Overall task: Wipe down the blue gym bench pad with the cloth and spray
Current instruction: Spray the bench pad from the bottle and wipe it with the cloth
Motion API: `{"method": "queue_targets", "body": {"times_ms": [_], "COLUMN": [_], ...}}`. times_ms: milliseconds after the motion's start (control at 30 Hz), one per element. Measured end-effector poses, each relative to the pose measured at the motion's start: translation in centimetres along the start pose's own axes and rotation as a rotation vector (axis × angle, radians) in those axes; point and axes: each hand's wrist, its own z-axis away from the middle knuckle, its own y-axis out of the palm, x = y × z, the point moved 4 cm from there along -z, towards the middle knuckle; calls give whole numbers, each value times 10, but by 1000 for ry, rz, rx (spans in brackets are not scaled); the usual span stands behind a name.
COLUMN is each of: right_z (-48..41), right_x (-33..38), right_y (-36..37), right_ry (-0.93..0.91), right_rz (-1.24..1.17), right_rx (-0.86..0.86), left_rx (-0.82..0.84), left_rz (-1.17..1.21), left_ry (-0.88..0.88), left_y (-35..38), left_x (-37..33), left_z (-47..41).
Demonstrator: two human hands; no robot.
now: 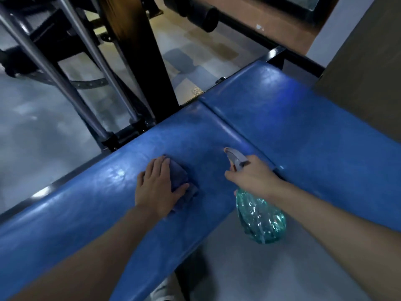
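The blue gym bench pad (91,205) runs diagonally from lower left to upper right, with a seam across its middle. My left hand (158,187) lies flat, fingers straight, pressing a folded blue-grey cloth (181,178) onto the pad just left of the seam. My right hand (253,178) grips the neck of a teal see-through spray bottle (260,218). Its grey nozzle points up and left over the pad, and its body hangs off the pad's near edge.
Black steel uprights and grey bars of a gym machine (121,68) stand behind the pad at upper left. A black padded roller (204,18) is at the top. A brown wall or panel (368,68) rises at the right. Grey floor (238,268) lies below the bench.
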Motion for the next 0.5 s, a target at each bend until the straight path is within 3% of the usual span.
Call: {"method": "queue_targets", "body": {"times_ms": [100,500], "right_z": [13,56], "right_x": [7,26], "right_y": [4,66], "right_ry": [19,-54], "right_rz": [120,-42], "right_rx": [-64,94], "left_rx": [-27,43], "left_rz": [-21,-10], "left_ry": [-37,-135], "left_y": [-6,-20], "left_x": [14,69], "left_z": [25,85]}}
